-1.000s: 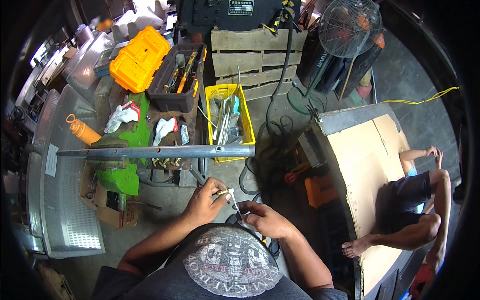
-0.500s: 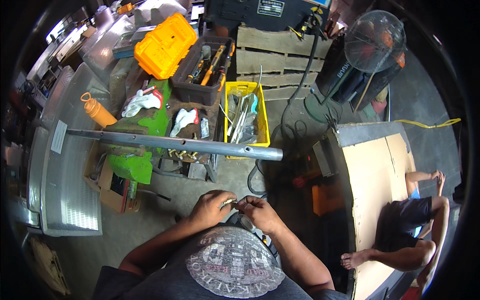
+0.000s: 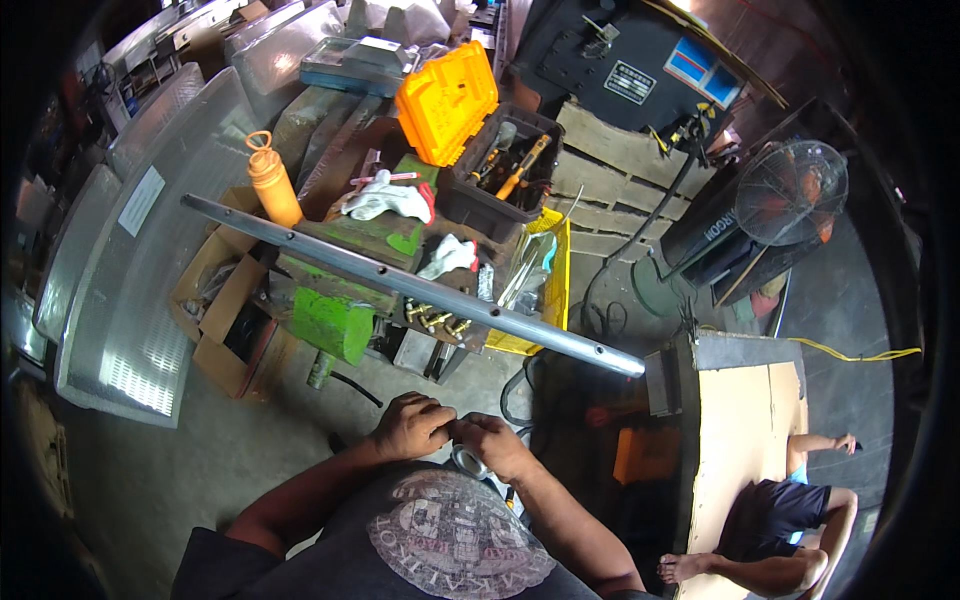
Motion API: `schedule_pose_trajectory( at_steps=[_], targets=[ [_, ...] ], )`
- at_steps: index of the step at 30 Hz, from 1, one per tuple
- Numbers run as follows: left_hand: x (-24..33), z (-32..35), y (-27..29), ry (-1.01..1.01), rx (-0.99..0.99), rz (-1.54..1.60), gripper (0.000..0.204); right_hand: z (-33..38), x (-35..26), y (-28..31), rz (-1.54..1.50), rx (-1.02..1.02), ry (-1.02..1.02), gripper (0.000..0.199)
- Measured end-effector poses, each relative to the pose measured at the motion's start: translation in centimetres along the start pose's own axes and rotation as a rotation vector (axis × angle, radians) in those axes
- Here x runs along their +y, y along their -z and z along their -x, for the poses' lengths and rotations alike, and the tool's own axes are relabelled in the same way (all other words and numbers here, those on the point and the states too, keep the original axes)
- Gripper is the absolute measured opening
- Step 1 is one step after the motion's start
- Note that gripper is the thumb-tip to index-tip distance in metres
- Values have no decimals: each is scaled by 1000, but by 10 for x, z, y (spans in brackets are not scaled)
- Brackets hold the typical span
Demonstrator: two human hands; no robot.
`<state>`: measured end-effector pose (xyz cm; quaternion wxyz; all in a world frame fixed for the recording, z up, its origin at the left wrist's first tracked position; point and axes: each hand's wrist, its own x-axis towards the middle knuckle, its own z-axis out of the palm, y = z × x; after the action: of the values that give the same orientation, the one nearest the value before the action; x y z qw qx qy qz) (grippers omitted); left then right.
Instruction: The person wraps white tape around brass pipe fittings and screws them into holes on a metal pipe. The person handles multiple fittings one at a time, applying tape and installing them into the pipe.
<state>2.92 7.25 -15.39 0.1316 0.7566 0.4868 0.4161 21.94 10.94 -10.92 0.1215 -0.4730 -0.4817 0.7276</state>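
Small shiny ring (image 3: 468, 461), maybe a tape roll, sits low at my chest; I see my left hand (image 3: 412, 426) and right hand (image 3: 492, 444) bunched together, fingertips meeting just above it. Long grey metal bar (image 3: 420, 287) runs across ahead, over the green bench (image 3: 335, 322).

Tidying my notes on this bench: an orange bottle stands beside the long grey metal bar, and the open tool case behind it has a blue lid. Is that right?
Not quite. The head view shows the tool case open with an orange lid, not blue. The orange bottle does stand beside the long grey metal bar.
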Motion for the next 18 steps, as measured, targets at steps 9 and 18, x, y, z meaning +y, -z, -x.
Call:
schedule_pose_trajectory(
  at_steps=[9,18],
  targets=[
    [-79,80,3,561,-88,177,14,21,-20,-81,690,96,314,20],
    [-44,83,71,677,77,669,26,10,-54,-76,691,150,449,34]
  ],
)
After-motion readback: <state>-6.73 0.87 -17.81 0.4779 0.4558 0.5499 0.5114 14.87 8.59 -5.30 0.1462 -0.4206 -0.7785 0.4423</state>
